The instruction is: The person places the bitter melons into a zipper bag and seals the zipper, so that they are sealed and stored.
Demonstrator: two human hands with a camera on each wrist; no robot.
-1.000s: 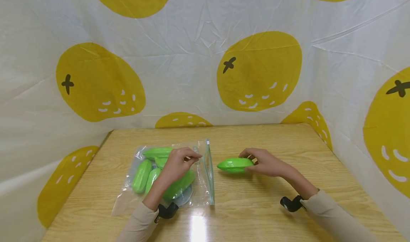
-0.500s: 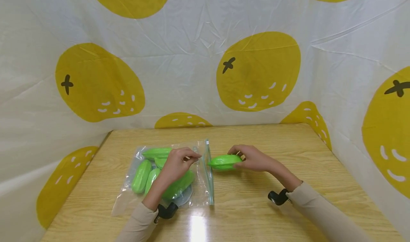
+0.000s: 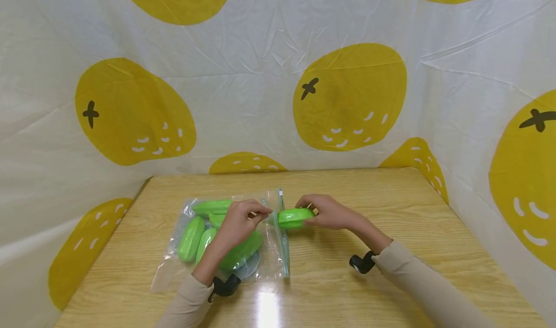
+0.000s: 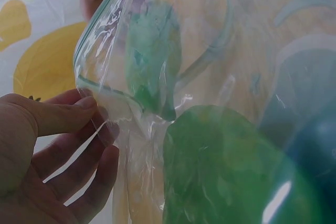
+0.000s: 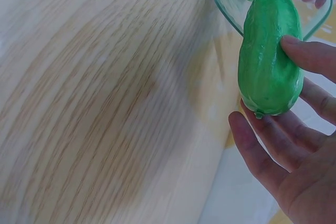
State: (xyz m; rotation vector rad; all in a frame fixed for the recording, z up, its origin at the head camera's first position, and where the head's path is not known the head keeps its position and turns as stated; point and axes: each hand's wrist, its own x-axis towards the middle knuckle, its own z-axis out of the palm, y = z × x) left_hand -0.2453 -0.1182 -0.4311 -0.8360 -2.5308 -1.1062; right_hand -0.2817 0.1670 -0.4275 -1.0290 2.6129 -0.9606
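Note:
A clear zip bag [image 3: 270, 263] lies on the table with its mouth facing right. My left hand [image 3: 240, 223] pinches the bag's upper edge near the mouth; in the left wrist view its thumb and fingertips [image 4: 84, 103] hold the film. Several green, rounded pieces [image 3: 191, 239] lie inside. My right hand [image 3: 331, 213] holds a bright green, ridged toy fruit [image 3: 296, 218], star-fruit-like, by its right end. Its left end is in the bag's mouth, behind the film. In the right wrist view, the thumb rests on the fruit [image 5: 269, 56], with fingers behind it.
The wooden table [image 3: 347, 289] extends around the bag. A patterned sheet [image 3: 256, 101] hangs along its back and sides. Beneath the green pieces, a pale round shape [image 3: 248, 268] shows through the bag. Each wrist wears a black camera mount [image 3: 362, 263].
My right hand has moved left with the green fruit, from beside the bag until its tip enters the mouth. My left hand has kept its pinch on the bag.

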